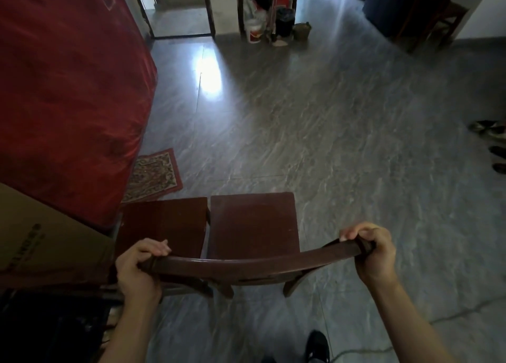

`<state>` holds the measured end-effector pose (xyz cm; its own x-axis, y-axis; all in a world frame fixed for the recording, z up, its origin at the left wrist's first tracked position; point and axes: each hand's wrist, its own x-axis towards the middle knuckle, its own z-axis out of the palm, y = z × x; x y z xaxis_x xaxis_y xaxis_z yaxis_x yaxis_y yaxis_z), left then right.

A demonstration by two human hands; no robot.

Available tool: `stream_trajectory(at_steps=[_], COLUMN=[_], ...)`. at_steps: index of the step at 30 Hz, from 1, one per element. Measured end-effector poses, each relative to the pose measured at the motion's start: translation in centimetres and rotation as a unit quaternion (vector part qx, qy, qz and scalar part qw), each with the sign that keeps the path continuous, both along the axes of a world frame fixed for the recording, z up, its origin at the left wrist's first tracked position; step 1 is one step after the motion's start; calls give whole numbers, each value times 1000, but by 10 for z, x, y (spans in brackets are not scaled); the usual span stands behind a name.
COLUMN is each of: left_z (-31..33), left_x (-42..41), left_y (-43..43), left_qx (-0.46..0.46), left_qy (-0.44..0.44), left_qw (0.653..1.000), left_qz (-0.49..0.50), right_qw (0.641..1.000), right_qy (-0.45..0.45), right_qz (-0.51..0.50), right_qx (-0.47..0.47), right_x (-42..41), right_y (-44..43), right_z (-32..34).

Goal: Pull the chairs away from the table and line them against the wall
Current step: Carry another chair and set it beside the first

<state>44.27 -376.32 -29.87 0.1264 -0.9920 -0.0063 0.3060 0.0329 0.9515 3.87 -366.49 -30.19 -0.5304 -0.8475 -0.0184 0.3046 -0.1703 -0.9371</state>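
A dark brown wooden chair [253,223] stands on the grey floor right in front of me, its seat facing away. Its curved top rail runs across the lower middle of the view. My left hand [138,269] grips the rail's left end and my right hand [375,253] grips its right end. A second wooden chair seat [164,225] sits directly to the left, touching or almost touching the first, beside the red-covered table [68,89].
A cardboard box [41,239] stands at the left. A patterned mat [153,173] lies by the table. Buckets and bins [273,26] sit at the far wall. Shoes [490,143] lie at the right edge. My foot [317,346] is below the chair.
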Motion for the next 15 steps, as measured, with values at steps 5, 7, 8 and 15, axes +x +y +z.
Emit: stream_trajectory(at_steps=[5, 7, 8, 15], left_z=[-8, -8, -7, 9], left_x=[18, 22, 22, 18], left_y=[10, 15, 16, 21], left_qx=[7, 8, 7, 8], left_qy=[-56, -88, -100, -150], left_qw=[997, 994, 993, 986], left_qz=[-52, -64, -64, -74], right_qw=[999, 998, 998, 993], right_qy=[25, 29, 31, 61], right_qz=[44, 53, 56, 94], right_qx=[19, 25, 25, 40], right_x=[-1, -2, -2, -4], right_y=[17, 23, 25, 29], right_z=[-8, -10, -11, -1])
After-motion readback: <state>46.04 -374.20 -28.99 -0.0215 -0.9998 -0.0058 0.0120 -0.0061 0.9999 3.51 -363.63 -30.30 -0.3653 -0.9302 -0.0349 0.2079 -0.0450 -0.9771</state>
